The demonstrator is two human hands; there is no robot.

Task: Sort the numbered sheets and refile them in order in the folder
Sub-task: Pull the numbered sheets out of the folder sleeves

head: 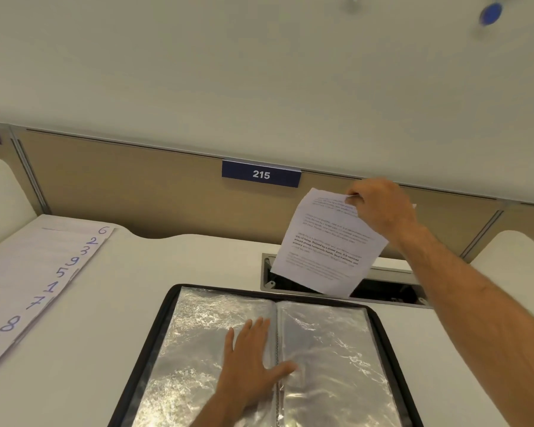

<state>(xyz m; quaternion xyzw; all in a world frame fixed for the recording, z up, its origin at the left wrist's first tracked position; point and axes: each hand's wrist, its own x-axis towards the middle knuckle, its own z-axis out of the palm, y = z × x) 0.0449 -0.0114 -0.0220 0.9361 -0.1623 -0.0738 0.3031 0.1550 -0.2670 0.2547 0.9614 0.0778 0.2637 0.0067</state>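
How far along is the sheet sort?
Done: nine sheets fanned on the desk, out of order (6, 2, 3, 9, 5, 1, 7, 8, 4). In hand: right hand pinches another sheet; left hand presses the open folder. Left: sorting, refiling.

The open black-edged folder [386, 340] held glossy, crinkled clear plastic sleeves [327, 349]; the white paper sheet [324, 251] looked matt, the white desk [111, 303] smooth.

Open folder [321, 349], fanned numbered sheets [43, 272]
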